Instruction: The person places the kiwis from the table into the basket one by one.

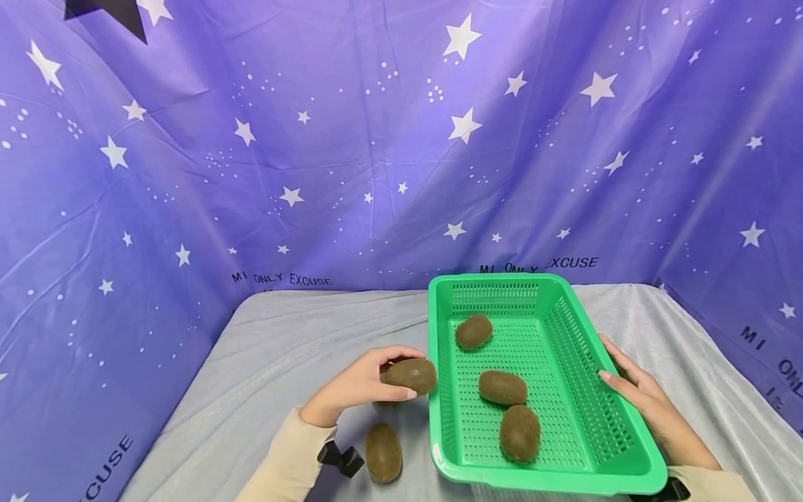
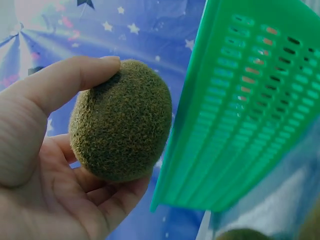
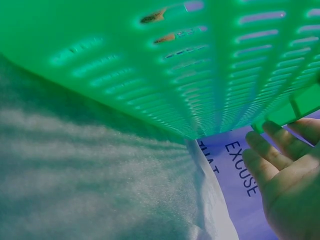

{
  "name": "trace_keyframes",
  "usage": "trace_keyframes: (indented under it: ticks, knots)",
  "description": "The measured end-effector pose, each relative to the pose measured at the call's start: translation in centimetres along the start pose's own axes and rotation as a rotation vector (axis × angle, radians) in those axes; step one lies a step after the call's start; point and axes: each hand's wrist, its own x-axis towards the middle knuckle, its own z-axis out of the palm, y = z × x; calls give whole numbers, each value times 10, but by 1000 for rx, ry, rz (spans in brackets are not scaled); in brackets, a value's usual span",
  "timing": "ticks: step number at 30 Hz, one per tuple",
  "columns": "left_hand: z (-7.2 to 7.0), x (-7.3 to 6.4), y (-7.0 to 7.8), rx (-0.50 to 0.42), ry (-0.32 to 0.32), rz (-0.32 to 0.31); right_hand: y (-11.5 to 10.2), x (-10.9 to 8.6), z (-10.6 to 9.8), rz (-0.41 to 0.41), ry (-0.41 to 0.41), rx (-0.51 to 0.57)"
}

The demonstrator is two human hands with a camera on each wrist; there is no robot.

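In the head view my left hand (image 1: pixel 360 380) grips a brown, fuzzy kiwi (image 1: pixel 414 376) just outside the left rim of a green plastic basket (image 1: pixel 442 461). The left wrist view shows the thumb on one side of that kiwi (image 2: pixel 122 122) and curled fingers on the other. Partly hidden beneath this hand is another kiwi (image 1: pixel 385 402) on the table. My right hand (image 1: pixel 652 404) holds the basket's right rim, thumb over the top edge and fingers along the outside. Inside the basket lie three kiwis, one towards the back (image 1: pixel 473 332) and two close together nearer the front.
A single kiwi (image 1: pixel 383 453) lies on the grey cloth-covered table (image 1: pixel 251 390), beside my left wrist and left of the basket. Purple star-printed curtains (image 1: pixel 376 139) stand behind the table and along both sides.
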Motion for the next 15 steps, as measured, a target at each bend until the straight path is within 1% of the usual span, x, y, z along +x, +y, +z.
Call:
trace_keyframes:
  ticks: [7, 10, 15]
  knots:
    - [12, 16, 9, 28, -45, 29, 0, 2, 1, -35, -23, 38]
    - [17, 21, 13, 59, -64, 45, 0, 2, 1, -44, -25, 19]
    - [23, 24, 33, 70, -80, 85, 0, 3, 1, -70, -16, -39]
